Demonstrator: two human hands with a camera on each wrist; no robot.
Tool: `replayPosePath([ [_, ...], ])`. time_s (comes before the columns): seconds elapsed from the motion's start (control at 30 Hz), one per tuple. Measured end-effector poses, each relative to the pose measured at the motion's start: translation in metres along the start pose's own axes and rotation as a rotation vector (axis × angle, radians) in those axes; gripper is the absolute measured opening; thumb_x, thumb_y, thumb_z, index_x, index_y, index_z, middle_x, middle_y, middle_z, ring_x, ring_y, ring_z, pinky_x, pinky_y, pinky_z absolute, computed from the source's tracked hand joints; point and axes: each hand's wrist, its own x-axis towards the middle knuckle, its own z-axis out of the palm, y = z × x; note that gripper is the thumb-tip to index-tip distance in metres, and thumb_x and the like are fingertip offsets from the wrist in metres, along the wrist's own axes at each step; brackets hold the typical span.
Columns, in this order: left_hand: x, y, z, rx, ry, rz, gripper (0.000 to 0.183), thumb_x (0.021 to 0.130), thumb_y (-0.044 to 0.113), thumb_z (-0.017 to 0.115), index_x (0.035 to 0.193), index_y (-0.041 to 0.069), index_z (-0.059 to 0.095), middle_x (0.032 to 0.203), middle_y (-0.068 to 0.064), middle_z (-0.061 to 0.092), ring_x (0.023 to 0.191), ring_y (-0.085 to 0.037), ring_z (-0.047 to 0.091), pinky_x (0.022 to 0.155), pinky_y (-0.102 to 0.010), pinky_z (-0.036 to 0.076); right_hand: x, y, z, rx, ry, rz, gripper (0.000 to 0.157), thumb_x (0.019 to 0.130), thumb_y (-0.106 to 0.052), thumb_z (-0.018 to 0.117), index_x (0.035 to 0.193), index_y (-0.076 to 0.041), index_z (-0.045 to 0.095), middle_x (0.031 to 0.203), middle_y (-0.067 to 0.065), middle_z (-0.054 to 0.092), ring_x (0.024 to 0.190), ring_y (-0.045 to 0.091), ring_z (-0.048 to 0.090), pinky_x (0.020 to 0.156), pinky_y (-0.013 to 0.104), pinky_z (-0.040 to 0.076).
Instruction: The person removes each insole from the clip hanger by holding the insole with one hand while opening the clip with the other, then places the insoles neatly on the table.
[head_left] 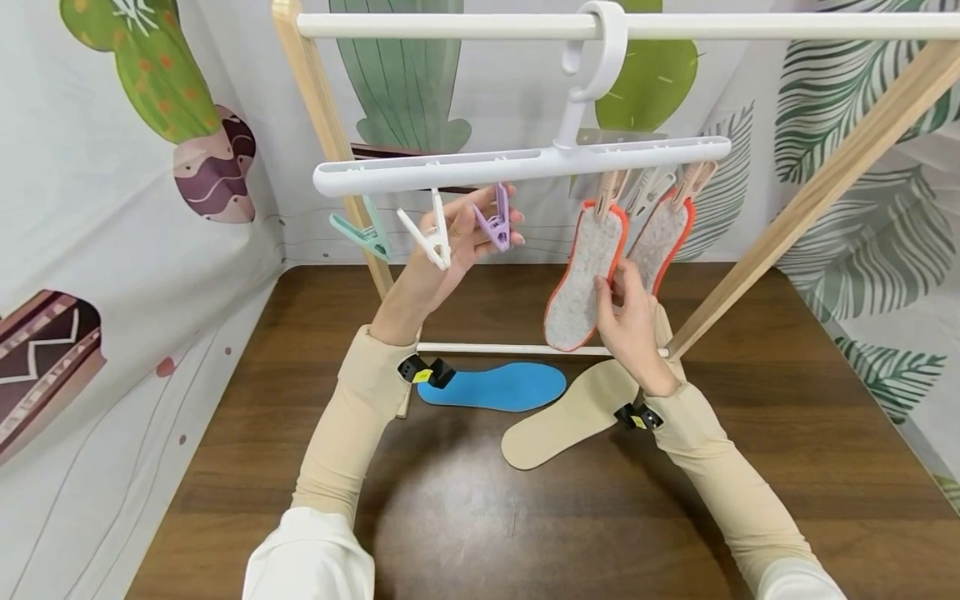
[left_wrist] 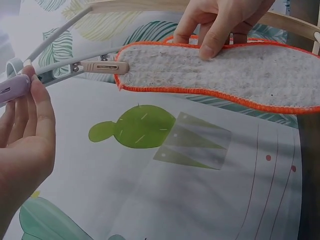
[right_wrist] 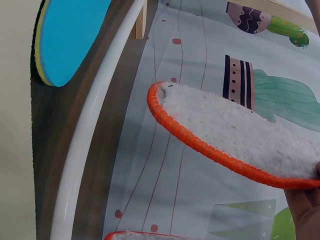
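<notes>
Two grey fluffy insoles with orange edging hang from beige clothespins [head_left: 612,190] at the hanger's right end. My right hand [head_left: 630,321] pinches the edge of the front insole [head_left: 581,275], thumb on its face. The other orange-edged insole [head_left: 666,229] hangs just behind. My left hand [head_left: 468,229] is raised at the purple clothespin [head_left: 495,221], thumb by one arm and index fingertip by the other. Up close, the left wrist view has those fingertips against the purple plastic [left_wrist: 15,89]. A long stretch of the front insole [right_wrist: 230,132] fills the right wrist view.
The white hanger [head_left: 435,173] hooks over the rack's top rail [head_left: 450,27]. White [head_left: 433,242] and green [head_left: 367,233] clothespins hang at its left. Below, a blue insole [head_left: 491,387] and a beige insole [head_left: 558,425] lie on the wooden table [head_left: 465,517]. Wooden posts [head_left: 810,200] flank the hanger.
</notes>
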Motion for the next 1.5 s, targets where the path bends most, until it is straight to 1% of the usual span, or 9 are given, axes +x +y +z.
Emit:
replayPosePath([
  [0.2, 0.001, -0.002, 0.000, 0.024, 0.009, -0.021, 0.056, 0.079, 0.047, 0.063, 0.117, 0.006, 0.059, 0.103, -0.006, 0.063, 0.094, -0.021, 0.061, 0.088, -0.034, 0.051, 0.000, 0.001, 0.000, 0.018, -0.015, -0.006, 0.022, 0.091, -0.006, 0.051, 0.112, 0.001, 0.052, 0.096, 0.015, 0.068, 0.075, 0.026, 0.068, 0.068, 0.000, 0.044],
  [0.43, 0.001, -0.014, -0.006, 0.057, 0.000, -0.039, 0.047, 0.075, 0.053, 0.061, 0.106, 0.017, 0.064, 0.093, -0.002, 0.066, 0.088, -0.018, 0.061, 0.083, -0.030, 0.047, -0.002, 0.001, 0.001, 0.024, -0.022, -0.026, 0.022, 0.091, -0.005, 0.053, 0.112, 0.001, 0.053, 0.091, 0.013, 0.067, 0.073, 0.023, 0.067, 0.066, 0.000, 0.042],
  [0.77, 0.000, -0.026, -0.008, 0.034, 0.031, -0.068, 0.052, 0.076, 0.057, 0.056, 0.104, 0.013, 0.064, 0.092, -0.001, 0.066, 0.088, -0.018, 0.060, 0.081, -0.030, 0.048, -0.004, 0.002, 0.000, 0.004, -0.025, -0.048, 0.021, 0.090, -0.004, 0.053, 0.111, 0.002, 0.053, 0.088, 0.013, 0.065, 0.072, 0.022, 0.066, 0.063, 0.003, 0.041],
  [0.87, -0.001, -0.029, -0.008, 0.014, 0.048, -0.076, 0.050, 0.077, 0.055, 0.055, 0.103, 0.013, 0.065, 0.093, -0.002, 0.065, 0.087, -0.020, 0.060, 0.079, -0.031, 0.049, -0.004, 0.002, 0.000, 0.002, -0.019, -0.050, 0.020, 0.090, -0.004, 0.053, 0.109, 0.002, 0.053, 0.083, 0.012, 0.064, 0.070, 0.020, 0.065, 0.062, 0.003, 0.042],
  [1.0, 0.001, -0.034, -0.007, 0.006, 0.086, -0.127, 0.031, 0.090, 0.033, 0.057, 0.104, 0.006, 0.063, 0.092, -0.005, 0.065, 0.085, -0.022, 0.061, 0.078, -0.031, 0.050, -0.004, 0.003, -0.001, 0.001, -0.016, -0.049, 0.018, 0.090, -0.003, 0.053, 0.108, 0.002, 0.053, 0.080, 0.012, 0.062, 0.069, 0.021, 0.064, 0.062, 0.003, 0.041],
  [1.1, 0.003, -0.039, -0.006, 0.072, 0.099, -0.185, 0.026, 0.095, 0.015, 0.048, 0.111, -0.002, 0.058, 0.092, -0.007, 0.065, 0.087, -0.026, 0.060, 0.080, -0.033, 0.050, -0.004, 0.004, 0.000, 0.018, -0.030, -0.048, 0.020, 0.091, -0.003, 0.052, 0.110, 0.002, 0.052, 0.086, 0.013, 0.065, 0.072, 0.023, 0.066, 0.065, 0.002, 0.042],
  [1.2, 0.005, -0.046, -0.004, 0.197, 0.066, -0.214, 0.030, 0.096, 0.015, 0.046, 0.118, -0.003, 0.055, 0.093, -0.008, 0.066, 0.091, -0.029, 0.061, 0.084, -0.037, 0.051, -0.005, 0.004, 0.000, 0.028, -0.045, -0.049, 0.021, 0.091, -0.004, 0.052, 0.111, 0.002, 0.052, 0.091, 0.015, 0.066, 0.075, 0.024, 0.067, 0.068, 0.001, 0.043],
  [1.33, 0.007, -0.054, -0.002, 0.302, 0.017, -0.188, 0.029, 0.095, 0.015, 0.050, 0.119, 0.000, 0.056, 0.095, -0.008, 0.067, 0.092, -0.032, 0.063, 0.086, -0.040, 0.052, -0.006, 0.002, -0.001, 0.030, -0.058, -0.053, 0.022, 0.091, -0.004, 0.053, 0.112, 0.002, 0.052, 0.094, 0.015, 0.067, 0.078, 0.025, 0.067, 0.070, 0.001, 0.043],
  [1.5, 0.010, -0.060, 0.000, 0.353, 0.016, -0.166, 0.027, 0.093, 0.010, 0.051, 0.118, 0.000, 0.057, 0.096, -0.013, 0.066, 0.089, -0.028, 0.065, 0.084, -0.039, 0.053, -0.006, 0.001, -0.002, 0.018, -0.062, -0.067, 0.021, 0.090, -0.004, 0.053, 0.111, 0.002, 0.052, 0.087, 0.014, 0.066, 0.075, 0.024, 0.067, 0.069, 0.001, 0.043],
])
